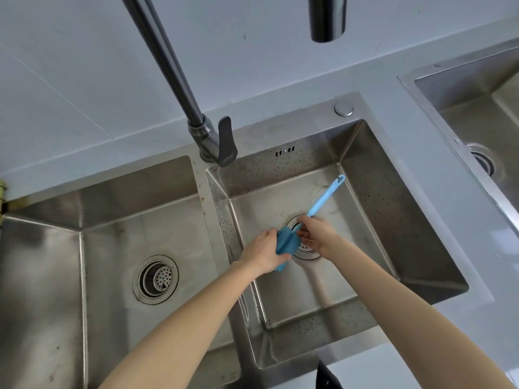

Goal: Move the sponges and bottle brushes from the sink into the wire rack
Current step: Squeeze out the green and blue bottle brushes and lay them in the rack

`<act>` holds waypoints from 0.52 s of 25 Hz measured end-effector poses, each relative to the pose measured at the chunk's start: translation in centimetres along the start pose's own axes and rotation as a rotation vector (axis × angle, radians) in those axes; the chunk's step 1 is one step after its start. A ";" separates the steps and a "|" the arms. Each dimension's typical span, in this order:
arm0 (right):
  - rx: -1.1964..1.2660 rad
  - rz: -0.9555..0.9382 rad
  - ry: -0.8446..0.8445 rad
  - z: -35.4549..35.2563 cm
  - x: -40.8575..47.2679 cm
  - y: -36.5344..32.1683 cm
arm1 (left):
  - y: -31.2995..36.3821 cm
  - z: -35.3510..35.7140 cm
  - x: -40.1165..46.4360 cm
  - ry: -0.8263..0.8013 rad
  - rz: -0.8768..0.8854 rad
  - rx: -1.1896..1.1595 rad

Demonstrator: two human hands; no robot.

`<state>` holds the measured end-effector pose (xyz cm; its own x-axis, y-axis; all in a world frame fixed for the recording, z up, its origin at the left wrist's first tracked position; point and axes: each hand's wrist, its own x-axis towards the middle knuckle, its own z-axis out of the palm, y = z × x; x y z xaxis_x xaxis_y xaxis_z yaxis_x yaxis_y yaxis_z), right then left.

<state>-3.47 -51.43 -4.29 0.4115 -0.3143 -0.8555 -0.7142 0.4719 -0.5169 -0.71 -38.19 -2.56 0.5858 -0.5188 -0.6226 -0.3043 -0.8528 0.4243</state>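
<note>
Both hands are reaching down into the right-hand basin of the sink (365, 209) and meeting over its drain. The left hand (265, 252) is closing around the blue sponge head of the bottle brush (286, 242), fingers curled over the foam so that only its upper edge and a lower corner are showing. Just to its right, the right hand (316, 234) is pinching the thin neck where the head joins the handle, fingertips closed on it.

From that pinch the pale blue handle is running up and away to the right, ending in a small hook near the basin's far wall. So the brush's long axis is lying diagonally, head nearest the left hand, handle tip beyond the right hand. Either hand could lift it; the left is carrying the bulk, and I judge the brush is still low in the basin, at or just above the drain.

The wire rack is not showing anywhere, so which way the brush must travel cannot be told. No other sponges or brushes are visible; the basin left of the hands is holding only its strainer (156, 279). The right drain (304, 249) is partly hidden behind both hands.
</note>
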 end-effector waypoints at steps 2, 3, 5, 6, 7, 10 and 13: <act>-0.006 -0.054 -0.010 0.0 -1.2 -0.7 | 0.1 -0.9 -0.8 0.036 0.025 -0.018; -0.009 -0.089 -0.013 0.1 -1.9 -1.1 | 0.2 -1.4 -1.4 0.058 0.037 -0.033; -0.007 -0.164 -0.009 0.0 -3.3 -2.0 | 0.5 -2.1 -2.3 0.104 0.062 -0.051; 0.000 -0.201 -0.003 -0.1 -4.0 -2.4 | 0.7 -2.5 -2.8 0.127 0.076 -0.051; 0.011 -0.237 0.001 -0.3 -4.7 -2.9 | 0.9 -2.8 -3.3 0.147 0.091 -0.052; 0.045 -0.354 0.003 -0.8 -6.7 -4.2 | 0.9 -4.0 -5.1 0.212 0.139 -0.073; 0.094 -0.456 0.008 -1.2 -8.7 -5.7 | 0.1 -5.5 -6.8 0.292 0.158 -0.047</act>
<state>-3.65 -52.41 6.09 0.6669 -0.5130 -0.5404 -0.4073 0.3563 -0.8409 -0.63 -34.45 5.35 0.7268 -0.5997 -0.3348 -0.3777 -0.7561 0.5344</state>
